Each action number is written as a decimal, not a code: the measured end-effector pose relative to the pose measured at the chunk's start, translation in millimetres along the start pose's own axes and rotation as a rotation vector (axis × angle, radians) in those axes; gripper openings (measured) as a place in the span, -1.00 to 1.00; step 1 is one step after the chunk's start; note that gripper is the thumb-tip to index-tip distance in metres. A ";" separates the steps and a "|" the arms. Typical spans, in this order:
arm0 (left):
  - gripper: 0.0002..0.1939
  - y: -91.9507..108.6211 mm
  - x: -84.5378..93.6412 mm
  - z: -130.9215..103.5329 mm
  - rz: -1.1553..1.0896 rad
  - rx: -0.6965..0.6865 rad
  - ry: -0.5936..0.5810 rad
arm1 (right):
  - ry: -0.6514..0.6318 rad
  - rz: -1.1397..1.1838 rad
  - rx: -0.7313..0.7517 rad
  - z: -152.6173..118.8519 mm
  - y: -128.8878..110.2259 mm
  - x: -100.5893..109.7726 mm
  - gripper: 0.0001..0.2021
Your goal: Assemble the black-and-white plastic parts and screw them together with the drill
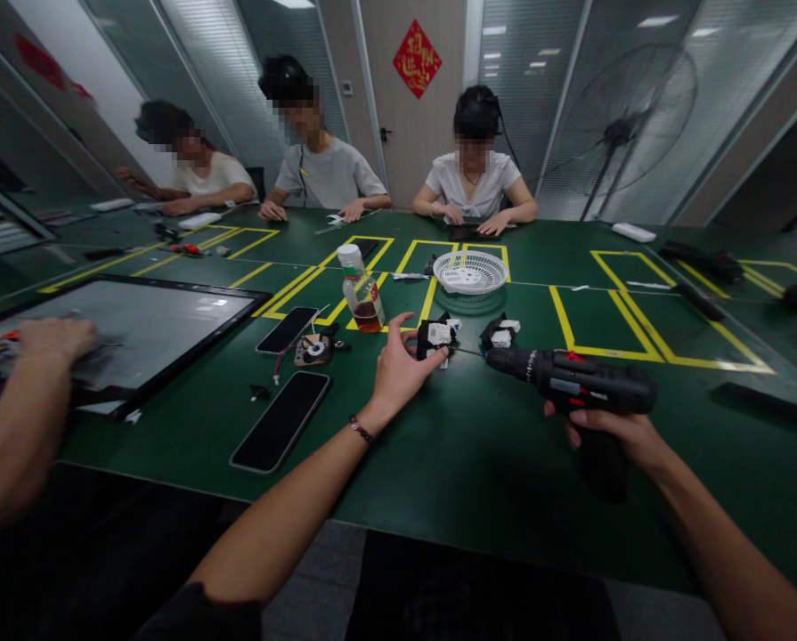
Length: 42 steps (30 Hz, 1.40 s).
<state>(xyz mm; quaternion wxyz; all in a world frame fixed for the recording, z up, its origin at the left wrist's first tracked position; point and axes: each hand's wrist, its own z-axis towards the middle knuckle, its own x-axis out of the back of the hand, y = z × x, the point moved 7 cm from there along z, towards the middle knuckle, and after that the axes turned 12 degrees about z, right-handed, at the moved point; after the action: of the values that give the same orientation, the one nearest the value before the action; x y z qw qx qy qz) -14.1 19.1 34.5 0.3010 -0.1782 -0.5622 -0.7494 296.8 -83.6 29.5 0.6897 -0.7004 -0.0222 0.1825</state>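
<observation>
My right hand point(605, 429) is wrapped round the grip of a black cordless drill point(572, 378) with red marks, its long thin bit pointing left. My left hand point(404, 361) has its fingers and thumb closed on a small black part with white pieces on it point(436, 336), held at the table top. The bit's tip reaches this part's right side; whether it touches a screw is too small to tell. Just right of it lies a similar black and white part point(500, 332). Left of my left hand are a round device with loose wires point(313, 349) and a dark phone point(282, 422).
A bottle with brown liquid point(366, 298) stands beyond my left hand, and a white plastic basket point(470, 274) sits farther back. A second phone point(288, 329) and a large panel point(171, 307) lie left. A neighbour's hand point(57, 343) rests over the panel. Three people sit opposite.
</observation>
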 end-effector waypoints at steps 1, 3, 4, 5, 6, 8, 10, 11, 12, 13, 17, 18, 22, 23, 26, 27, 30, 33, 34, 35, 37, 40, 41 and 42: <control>-0.19 -0.5 -0.2 0.6 -0.001 0.005 -0.007 | -0.004 -0.003 -0.003 0.0 0.4 0.3 -0.57; -0.19 -1.2 -0.3 1.6 -0.011 0.005 -0.012 | -0.010 -0.003 -0.006 0.0 1.8 1.7 -0.57; -0.18 -1.4 -0.2 2.0 -0.015 0.002 -0.013 | -0.011 -0.001 -0.006 -0.1 2.7 2.5 -0.58; -0.18 -1.6 -0.1 2.4 -0.017 -0.002 -0.014 | -0.012 -0.001 -0.008 -0.1 3.9 3.3 -0.59; -0.18 -1.9 0.1 2.8 -0.016 -0.005 -0.017 | -0.011 0.001 -0.009 -0.2 5.0 4.0 -0.58; -0.17 -2.4 0.7 3.6 0.000 -0.010 -0.027 | -0.012 0.008 -0.010 -0.3 6.5 4.8 -0.54; -0.16 -3.0 2.1 4.6 0.023 -0.012 -0.038 | -0.015 0.013 -0.010 -0.3 6.8 4.3 -0.49; -0.16 -3.1 3.2 5.1 0.037 -0.015 -0.043 | -0.016 0.013 -0.011 -0.3 6.6 3.7 -0.48; -0.16 -3.2 4.3 5.6 0.051 -0.018 -0.048 | -0.015 0.009 -0.011 -0.3 6.2 3.1 -0.48; -0.16 -3.2 5.4 6.2 0.065 -0.024 -0.053 | -0.016 0.000 -0.013 -0.3 5.9 2.4 -0.50; -0.16 -3.2 8.8 8.3 0.115 -0.047 -0.078 | -0.015 -0.020 -0.015 -0.8 5.4 0.3 -0.54; -0.16 -3.1 9.2 8.7 0.126 -0.052 -0.084 | -0.013 -0.020 -0.019 -1.1 5.8 0.3 -0.53; -0.16 -3.8 9.8 10.2 0.156 -0.061 -0.095 | -0.001 -0.029 -0.047 -2.3 7.7 0.4 -0.52; -0.16 -4.4 9.4 10.5 0.156 -0.059 -0.096 | 0.003 -0.030 -0.047 -2.5 7.4 0.2 -0.51; -0.15 -7.4 6.7 11.7 0.128 -0.054 -0.105 | 0.012 -0.029 -0.037 -2.8 6.0 -0.2 -0.43; -0.15 -8.7 5.5 12.2 0.115 -0.050 -0.111 | 0.014 -0.028 -0.036 -2.8 5.8 -0.3 -0.42; -0.14 -12.2 2.7 13.9 0.082 -0.041 -0.129 | 0.010 -0.021 -0.036 -3.0 5.9 -0.2 -0.38; -0.17 -14.2 1.9 14.9 0.074 -0.026 -0.150 | -0.002 -0.015 -0.029 -2.9 5.0 -1.0 -0.30; -0.17 -14.1 2.2 14.8 0.079 -0.022 -0.156 | -0.006 -0.014 -0.026 -2.7 4.3 -1.9 -0.27; -0.18 -13.5 2.8 14.6 0.089 -0.021 -0.159 | -0.011 -0.015 -0.024 -2.5 3.3 -3.2 -0.25; -0.18 -10.3 5.1 13.3 0.129 -0.032 -0.153 | -0.019 -0.020 -0.024 -1.9 1.1 -6.5 -0.23; -0.18 -3.0 9.9 10.0 0.201 -0.061 -0.110 | -0.023 -0.039 -0.029 -1.3 -1.5 -10.9 -0.24; -0.17 -0.4 11.0 8.6 0.215 -0.071 -0.094 | -0.021 -0.045 -0.028 -1.2 -1.9 -11.5 -0.24; -0.17 2.1 11.6 7.2 0.222 -0.080 -0.082 | -0.016 -0.051 -0.025 -1.1 -2.0 -11.4 -0.24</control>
<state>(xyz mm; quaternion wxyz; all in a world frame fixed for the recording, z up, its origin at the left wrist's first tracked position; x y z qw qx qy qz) -22.0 22.7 45.2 0.3515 -0.2817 -0.5203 -0.7255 287.0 -87.7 34.0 0.6849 -0.7068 -0.0480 0.1701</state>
